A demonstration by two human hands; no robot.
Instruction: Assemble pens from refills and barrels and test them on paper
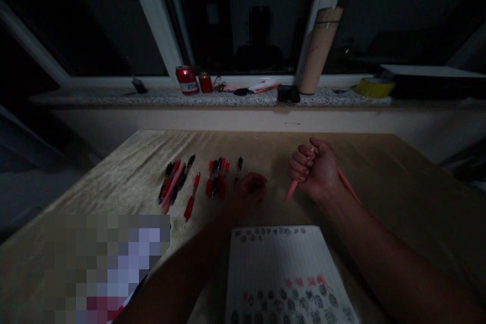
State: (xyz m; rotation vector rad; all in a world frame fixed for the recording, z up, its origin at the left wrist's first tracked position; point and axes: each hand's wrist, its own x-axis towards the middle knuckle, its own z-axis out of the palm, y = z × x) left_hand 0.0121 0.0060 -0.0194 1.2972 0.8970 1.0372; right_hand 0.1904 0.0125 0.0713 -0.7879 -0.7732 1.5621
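My right hand (313,167) is turned palm up above the table, its fingers wrapped round a pink pen (291,191) whose end points down toward the notebook. My left hand (249,190) hovers over the table, fingers loosely curled with a gap showing and nothing visible in them. Just beyond it lies a black pen (239,164), partly hidden by the hand. Another pink pen (347,184) rests behind my right wrist, its lower part covered by the forearm. A lined notebook (273,258) with black and red marks lies between my forearms.
Left of my left hand are a bunch of red and black pens (217,178), a single red pen (192,197) and a second mixed bunch (172,185). The windowsill (159,99) holds a red can (187,81), a cardboard tube (321,50) and yellow tape (374,88).
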